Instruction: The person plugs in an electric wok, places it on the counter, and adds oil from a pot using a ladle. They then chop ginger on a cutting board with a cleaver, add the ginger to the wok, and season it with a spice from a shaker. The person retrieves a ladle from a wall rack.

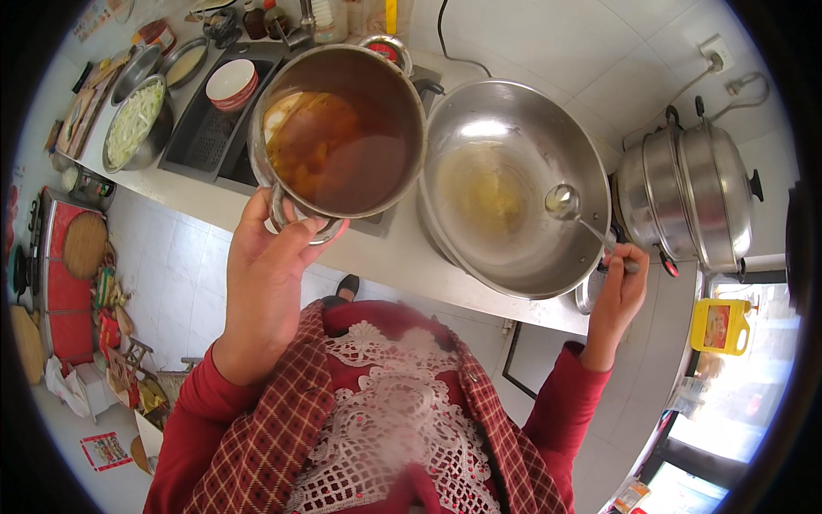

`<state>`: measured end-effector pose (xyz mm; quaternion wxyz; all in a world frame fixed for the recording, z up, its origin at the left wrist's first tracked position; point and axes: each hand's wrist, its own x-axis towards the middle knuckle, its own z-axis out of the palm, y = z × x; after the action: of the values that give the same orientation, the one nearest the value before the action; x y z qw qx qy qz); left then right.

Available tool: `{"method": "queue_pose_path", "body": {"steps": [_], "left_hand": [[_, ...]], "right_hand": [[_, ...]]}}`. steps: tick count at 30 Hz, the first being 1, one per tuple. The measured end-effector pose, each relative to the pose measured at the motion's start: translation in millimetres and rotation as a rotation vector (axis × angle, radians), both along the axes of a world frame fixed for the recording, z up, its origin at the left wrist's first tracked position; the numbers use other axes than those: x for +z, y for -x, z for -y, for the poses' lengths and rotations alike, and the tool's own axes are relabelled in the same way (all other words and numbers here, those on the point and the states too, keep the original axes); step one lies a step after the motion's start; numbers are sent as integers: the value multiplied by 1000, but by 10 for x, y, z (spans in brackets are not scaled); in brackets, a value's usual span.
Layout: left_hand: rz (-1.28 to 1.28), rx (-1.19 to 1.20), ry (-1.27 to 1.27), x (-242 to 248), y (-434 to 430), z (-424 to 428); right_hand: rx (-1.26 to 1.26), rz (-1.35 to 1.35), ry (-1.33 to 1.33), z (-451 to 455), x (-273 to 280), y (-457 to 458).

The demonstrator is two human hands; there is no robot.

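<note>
My left hand [273, 266] grips the handle of a metal pot [411, 138], raised over the counter beside the sink. Reddish-brown liquid [340, 154] with paler pieces in it lies inside this pot. To its right stands a wide stainless steel wok [514, 103] with a little yellowish liquid [485, 193] at its bottom. My right hand [620, 283] holds a metal ladle [565, 203] by its handle, its bowl inside the wok near the right side. Whether the ladle's bowl holds liquid, I cannot tell for sure.
Left of the pot are a dark sink [192, 154] with stacked bowls [232, 83] and a metal bowl of shredded pale green vegetable [136, 122]. A stacked steamer [697, 193] stands right of the wok. A yellow oil jug [720, 326] is by the window. Red cabinets [69, 283] stand far left.
</note>
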<state>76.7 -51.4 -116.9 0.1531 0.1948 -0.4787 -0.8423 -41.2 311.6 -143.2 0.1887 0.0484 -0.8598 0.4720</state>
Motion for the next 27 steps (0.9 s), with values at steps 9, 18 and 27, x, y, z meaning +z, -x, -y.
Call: {"method": "queue_pose_path", "body": {"steps": [9,18,27], "left_hand": [[-2,2,5,-27,1,31],[11,13,-22,-24,-30,33],[-10,-44,36,-87,-61,62]], "right_hand": [[235,-313,-238,528,-69,-150],[59,-356,-128,481,-3,-135],[421,-235,607,876,222,-276]]}}
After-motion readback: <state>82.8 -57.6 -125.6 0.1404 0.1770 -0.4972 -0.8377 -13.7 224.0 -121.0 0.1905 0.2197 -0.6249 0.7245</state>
